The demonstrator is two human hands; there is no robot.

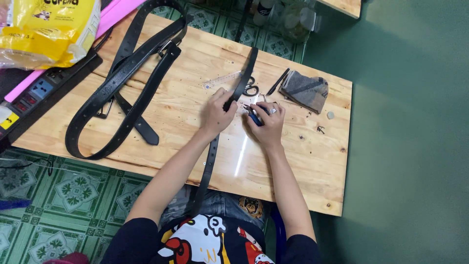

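Just beyond the hands (244, 115) lie scissors (251, 90), a ruler (222, 79) and a pen (278, 81). Belts (127, 83) crowd the table (293, 161) to their left. To their right and nearer the body, the wood lies bare.

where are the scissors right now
In the head view, the scissors lie on the wooden table, just beyond the right hand, beside the black strap and clear ruler.

A strap (211, 161) is laid across the table (303, 166); belts (122, 93) are piled left, scissors (251, 90) behind.
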